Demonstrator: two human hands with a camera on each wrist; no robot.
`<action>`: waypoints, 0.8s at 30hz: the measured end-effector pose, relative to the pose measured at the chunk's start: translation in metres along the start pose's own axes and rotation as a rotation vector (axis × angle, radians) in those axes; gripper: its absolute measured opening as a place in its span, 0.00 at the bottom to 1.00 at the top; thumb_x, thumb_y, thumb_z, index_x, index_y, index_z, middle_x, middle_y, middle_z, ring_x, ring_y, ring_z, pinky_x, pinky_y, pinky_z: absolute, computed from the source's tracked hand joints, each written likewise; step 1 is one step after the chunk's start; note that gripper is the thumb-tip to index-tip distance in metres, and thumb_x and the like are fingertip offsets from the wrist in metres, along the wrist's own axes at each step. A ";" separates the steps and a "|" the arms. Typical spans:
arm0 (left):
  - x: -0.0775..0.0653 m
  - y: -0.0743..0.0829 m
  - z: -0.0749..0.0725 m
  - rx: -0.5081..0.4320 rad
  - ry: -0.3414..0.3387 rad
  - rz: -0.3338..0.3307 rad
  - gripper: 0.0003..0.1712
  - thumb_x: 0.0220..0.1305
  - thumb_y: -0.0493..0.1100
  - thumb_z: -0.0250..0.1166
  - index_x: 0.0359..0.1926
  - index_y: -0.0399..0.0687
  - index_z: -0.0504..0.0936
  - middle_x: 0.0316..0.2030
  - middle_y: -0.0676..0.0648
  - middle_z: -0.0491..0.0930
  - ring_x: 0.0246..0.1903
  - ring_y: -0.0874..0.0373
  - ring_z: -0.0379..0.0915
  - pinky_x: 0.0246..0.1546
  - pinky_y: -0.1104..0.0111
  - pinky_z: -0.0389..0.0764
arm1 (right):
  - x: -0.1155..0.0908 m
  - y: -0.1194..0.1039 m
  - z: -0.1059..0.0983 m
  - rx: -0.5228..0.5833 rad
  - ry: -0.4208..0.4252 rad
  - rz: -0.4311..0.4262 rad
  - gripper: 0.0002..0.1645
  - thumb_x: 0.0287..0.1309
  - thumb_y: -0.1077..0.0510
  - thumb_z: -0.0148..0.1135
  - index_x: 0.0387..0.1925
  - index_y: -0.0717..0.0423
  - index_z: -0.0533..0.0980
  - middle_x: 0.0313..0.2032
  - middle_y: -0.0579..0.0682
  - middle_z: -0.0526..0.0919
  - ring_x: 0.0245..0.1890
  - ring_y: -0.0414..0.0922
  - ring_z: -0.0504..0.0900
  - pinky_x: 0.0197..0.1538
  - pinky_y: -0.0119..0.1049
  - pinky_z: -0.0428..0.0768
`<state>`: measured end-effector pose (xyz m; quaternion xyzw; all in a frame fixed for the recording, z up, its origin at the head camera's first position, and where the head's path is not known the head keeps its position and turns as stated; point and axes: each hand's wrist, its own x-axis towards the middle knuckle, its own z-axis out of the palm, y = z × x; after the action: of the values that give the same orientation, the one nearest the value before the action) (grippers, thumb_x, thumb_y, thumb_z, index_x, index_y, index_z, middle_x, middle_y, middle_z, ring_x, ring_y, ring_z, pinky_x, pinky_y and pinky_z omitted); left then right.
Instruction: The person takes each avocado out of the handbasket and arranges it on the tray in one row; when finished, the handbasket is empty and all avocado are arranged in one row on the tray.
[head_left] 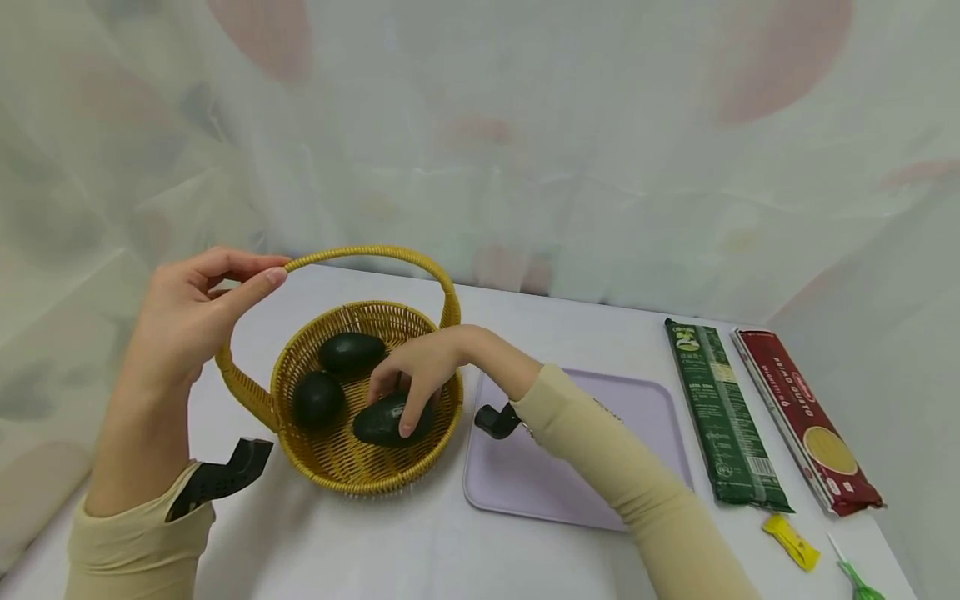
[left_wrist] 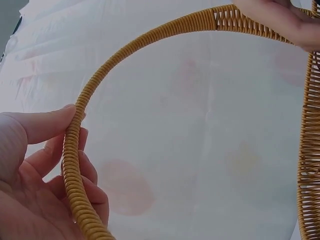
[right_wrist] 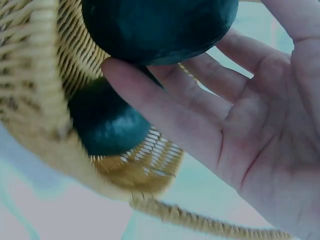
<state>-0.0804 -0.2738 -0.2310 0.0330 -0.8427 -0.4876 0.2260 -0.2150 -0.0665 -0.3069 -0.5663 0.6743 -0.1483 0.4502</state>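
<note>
A yellow wicker basket [head_left: 367, 486] stands on the white table with three dark green avocados in view inside it. My left hand [head_left: 187, 312] pinches the basket's arched handle [head_left: 375, 250] at its left side; in the left wrist view, thumb and fingers lie around the handle [left_wrist: 74, 165]. Reaching in from the right, my right hand [head_left: 423, 367] grips the nearest avocado [head_left: 381, 422] with thumb and fingers. The other two, a back avocado [head_left: 351, 352] and a left avocado [head_left: 318, 400], lie on the basket's floor. In the right wrist view the held avocado [right_wrist: 160, 30] is partly cut off.
A lilac tray [head_left: 525, 504] lies right of the basket, partly under my right forearm. Further right are a green packet [head_left: 731, 425], a red spaghetti packet [head_left: 806, 417], a small yellow wrapped item [head_left: 791, 542] and a green item [head_left: 862, 586] at the frame's edge. A patterned curtain hangs behind.
</note>
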 end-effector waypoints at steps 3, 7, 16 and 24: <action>0.000 -0.001 0.000 -0.007 0.001 -0.006 0.05 0.62 0.42 0.69 0.38 0.50 0.88 0.36 0.64 0.85 0.38 0.64 0.76 0.30 0.79 0.74 | -0.014 0.002 -0.001 0.003 0.026 -0.021 0.33 0.49 0.49 0.76 0.58 0.46 0.74 0.50 0.41 0.77 0.48 0.39 0.78 0.46 0.34 0.80; 0.000 -0.001 0.000 -0.013 0.004 -0.003 0.04 0.62 0.42 0.69 0.38 0.52 0.88 0.36 0.64 0.85 0.38 0.64 0.76 0.31 0.80 0.74 | -0.032 0.009 0.000 0.043 0.069 -0.055 0.33 0.49 0.50 0.76 0.57 0.46 0.74 0.50 0.41 0.79 0.49 0.40 0.78 0.49 0.33 0.78; 0.000 -0.003 0.002 -0.039 0.015 0.014 0.05 0.62 0.40 0.69 0.38 0.48 0.88 0.36 0.63 0.86 0.37 0.64 0.76 0.28 0.79 0.74 | -0.076 0.029 0.011 0.025 0.193 -0.065 0.35 0.49 0.44 0.76 0.60 0.40 0.73 0.53 0.34 0.78 0.54 0.36 0.75 0.56 0.41 0.74; 0.000 -0.008 0.006 -0.206 0.038 0.063 0.07 0.60 0.34 0.69 0.40 0.38 0.87 0.34 0.56 0.86 0.38 0.61 0.75 0.32 0.79 0.74 | -0.112 0.055 0.030 0.108 0.299 -0.009 0.33 0.51 0.46 0.74 0.59 0.39 0.74 0.54 0.35 0.78 0.53 0.39 0.77 0.55 0.40 0.74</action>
<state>-0.0842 -0.2730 -0.2397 -0.0078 -0.7844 -0.5634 0.2593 -0.2317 0.0607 -0.3134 -0.5159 0.7222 -0.2688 0.3742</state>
